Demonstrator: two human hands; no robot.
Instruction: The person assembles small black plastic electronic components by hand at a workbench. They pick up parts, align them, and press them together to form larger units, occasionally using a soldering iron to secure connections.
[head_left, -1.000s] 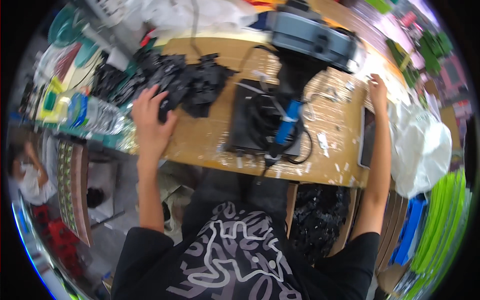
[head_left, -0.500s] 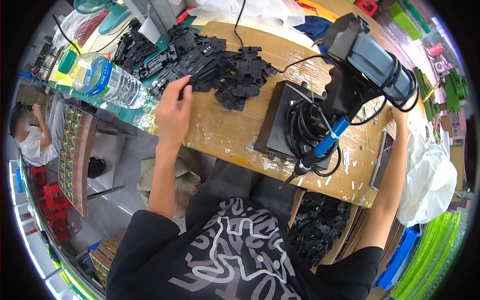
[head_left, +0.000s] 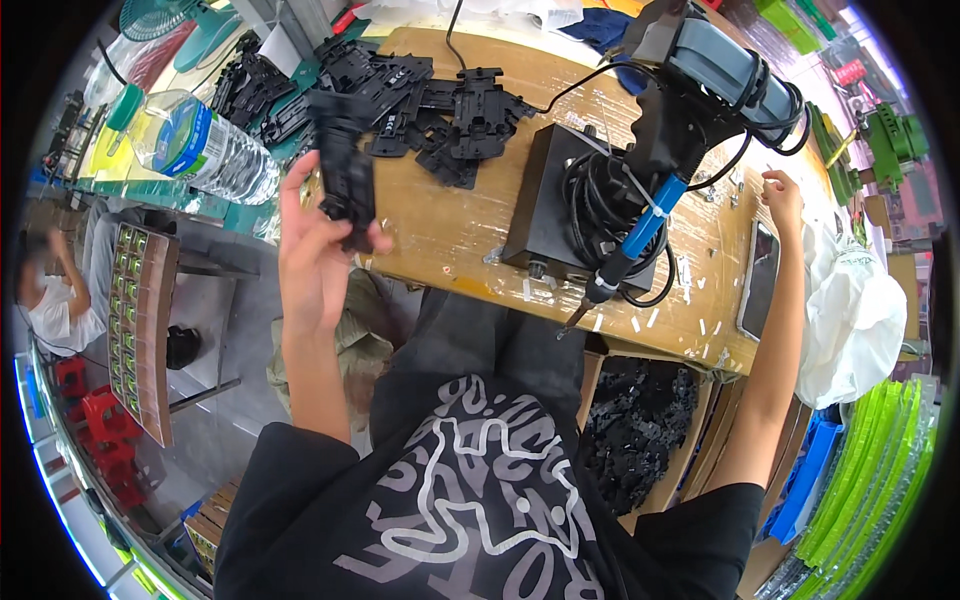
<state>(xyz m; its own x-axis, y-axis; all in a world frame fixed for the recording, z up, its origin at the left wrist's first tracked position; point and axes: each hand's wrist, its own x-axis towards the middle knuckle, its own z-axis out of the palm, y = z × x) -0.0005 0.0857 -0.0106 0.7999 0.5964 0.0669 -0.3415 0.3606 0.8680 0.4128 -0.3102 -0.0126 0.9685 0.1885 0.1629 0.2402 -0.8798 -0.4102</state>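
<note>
Black plastic part (head_left: 346,170): in your L hand (head_left: 314,245), pinched at near end; R hand (head_left: 785,205) half-curled, can't tell if holding anything. Parts pile (head_left: 480,115) just past L hand; swung low, part's far end could prob. snag.

Passable left of the black box (head_left: 528,205), over bare tabletop (head_left: 430,232); obstructed off its far left corner by black parts (head_left: 478,118), on top by coiled cable (head_left: 583,200) and blue-handled iron (head_left: 648,222).
</note>
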